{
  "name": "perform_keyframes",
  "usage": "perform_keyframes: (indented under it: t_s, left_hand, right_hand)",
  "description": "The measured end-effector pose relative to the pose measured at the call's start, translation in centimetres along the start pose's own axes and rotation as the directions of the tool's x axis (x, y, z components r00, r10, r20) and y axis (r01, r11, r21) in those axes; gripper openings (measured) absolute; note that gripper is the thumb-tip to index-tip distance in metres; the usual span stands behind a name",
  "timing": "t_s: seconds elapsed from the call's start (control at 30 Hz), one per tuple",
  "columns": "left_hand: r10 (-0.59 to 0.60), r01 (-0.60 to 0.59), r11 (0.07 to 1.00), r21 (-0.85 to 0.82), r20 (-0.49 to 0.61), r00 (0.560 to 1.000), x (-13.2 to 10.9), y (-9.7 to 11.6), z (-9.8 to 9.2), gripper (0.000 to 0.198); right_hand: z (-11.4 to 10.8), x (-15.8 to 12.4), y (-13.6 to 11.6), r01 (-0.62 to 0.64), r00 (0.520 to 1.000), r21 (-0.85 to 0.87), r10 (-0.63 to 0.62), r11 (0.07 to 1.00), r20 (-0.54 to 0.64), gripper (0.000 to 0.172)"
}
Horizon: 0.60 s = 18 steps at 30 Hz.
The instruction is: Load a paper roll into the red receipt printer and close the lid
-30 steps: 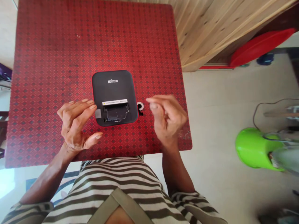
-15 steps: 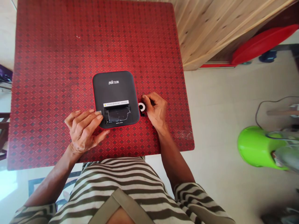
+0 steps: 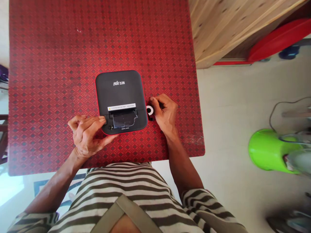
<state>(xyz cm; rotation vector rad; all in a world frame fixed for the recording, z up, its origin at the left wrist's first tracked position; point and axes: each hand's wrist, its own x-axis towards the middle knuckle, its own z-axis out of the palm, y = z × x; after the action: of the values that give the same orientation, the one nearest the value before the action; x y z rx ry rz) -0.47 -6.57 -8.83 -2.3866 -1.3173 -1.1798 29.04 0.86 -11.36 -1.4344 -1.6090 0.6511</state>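
A black printer [image 3: 120, 94] with a red rim and a white warning label sits on the red patterned table [image 3: 60, 58]. My left hand [image 3: 86, 136] grips its near left corner, fingertips pressed on the top and thumb against the front edge. A small white ring with a black part [image 3: 150, 111] lies against the printer's right side. My right hand [image 3: 165, 111] rests on the table beside it, fingers curled and pinching at the ring.
The table's near edge is right at my striped shirt [image 3: 126, 197]. Right of the table are a wooden panel [image 3: 225, 29], a red object [image 3: 277, 37], a green plastic object [image 3: 269, 150] and a cable on the pale floor.
My right hand came down from above the table to the white ring. My left hand closed from a raised, spread pose onto the printer's left corner. The view shifted slightly.
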Motion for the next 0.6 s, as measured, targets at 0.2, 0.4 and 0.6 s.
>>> perform_keyframes:
  t_s: [0.2, 0.4, 0.6]
  left_hand:
    - [0.013, -0.013, 1.000, -0.026, -0.027, 1.000, 0.2, 0.2, 0.4, 0.073]
    - [0.028, -0.033, 0.995, -0.093, -0.057, 0.998, -0.2, 0.2, 0.6, 0.075]
    - [0.053, -0.058, 0.995, -0.077, -0.067, 0.996, -0.8, 0.1, 0.7, 0.083]
  right_hand:
    - [0.1, 0.0, 0.3, -0.019, 1.000, 0.008, 0.019, 1.000, 0.001, 0.040]
    - [-3.0, 0.9, -5.8, 0.143, 0.987, -0.044, -0.146, 0.989, -0.063, 0.016]
    - [-1.2, 4.2, -12.7, 0.542, 0.748, -0.250, -0.325, 0.802, 0.579, 0.021]
